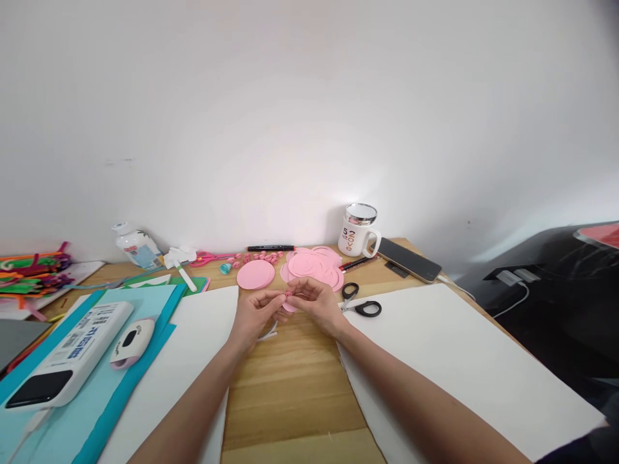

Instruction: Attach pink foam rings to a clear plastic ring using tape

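My left hand (261, 312) and my right hand (316, 306) meet over the middle of the wooden table, fingertips pinched together. Between them is a small piece of pink paper (289, 307), its upper end curled into a tight roll; the fingers partly cover it. Just beyond my hands lie a stack of pink paper circles (256, 274) and a looser pile of pink cut paper (314, 264). Small rolled pink pieces (264, 257) are scattered behind the stack. Black-handled scissors (360, 305) rest beside my right hand. A thin white strip (268, 334) lies under my left hand.
A white mug (358, 231), a phone (411, 260) and a black marker (271, 248) stand or lie toward the wall. Large white sheets (454, 361) flank the bare wood. On the left are a white power bank (72, 354), blue sheets, a tipped bottle (138, 246) and colourful pipe cleaners (33, 277).
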The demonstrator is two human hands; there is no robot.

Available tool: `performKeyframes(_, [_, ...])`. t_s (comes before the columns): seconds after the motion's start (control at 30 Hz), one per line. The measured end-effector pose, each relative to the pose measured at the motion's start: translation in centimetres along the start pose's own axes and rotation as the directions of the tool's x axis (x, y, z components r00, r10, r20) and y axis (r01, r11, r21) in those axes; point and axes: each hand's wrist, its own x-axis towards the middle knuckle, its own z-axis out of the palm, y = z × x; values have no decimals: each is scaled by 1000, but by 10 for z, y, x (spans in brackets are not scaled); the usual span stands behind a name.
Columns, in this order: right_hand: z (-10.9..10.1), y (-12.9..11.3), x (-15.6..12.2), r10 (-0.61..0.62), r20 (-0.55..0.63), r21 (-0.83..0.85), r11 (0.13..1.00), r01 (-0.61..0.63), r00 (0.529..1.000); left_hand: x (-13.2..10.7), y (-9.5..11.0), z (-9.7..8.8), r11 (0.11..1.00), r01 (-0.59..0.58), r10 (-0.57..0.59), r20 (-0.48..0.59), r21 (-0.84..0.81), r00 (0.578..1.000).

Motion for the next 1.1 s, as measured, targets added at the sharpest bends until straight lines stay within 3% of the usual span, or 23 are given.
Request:
performKeyframes(0.3, [2,-3,-2,25,-12,-31,999,-25,1000,2,-5,-4,993,50,-47,29,-111,998])
performKeyframes(0.4, [2,-2,-1,36,-16,-70,997,-37,999,3,-6,-4,994,34,-37,-26,-103,999])
performKeyframes(0.57, [4,-2,-2,87,29,-84,993,-84,996,6,-7,-6,988,-89,71,-141,-126,987])
performKeyframes(0.67, [4,-1,-2,101,41,-98,991,-96,994,6,-7,-7,992,-105,93,-149,-73,984])
performKeyframes(0.83, [2,1,0,51,-37,-84,995,-54,998,3,-1,-4,995,-69,78,-142,67,987])
performKeyframes(0.97, [2,1,1,13,-103,-50,999,-18,995,0,3,1,992,-65,79,-131,106,988])
performKeyframes(1.1, [3,1,0,-8,-86,-83,997,1,996,-2,3,3,992,-63,75,-110,106,991])
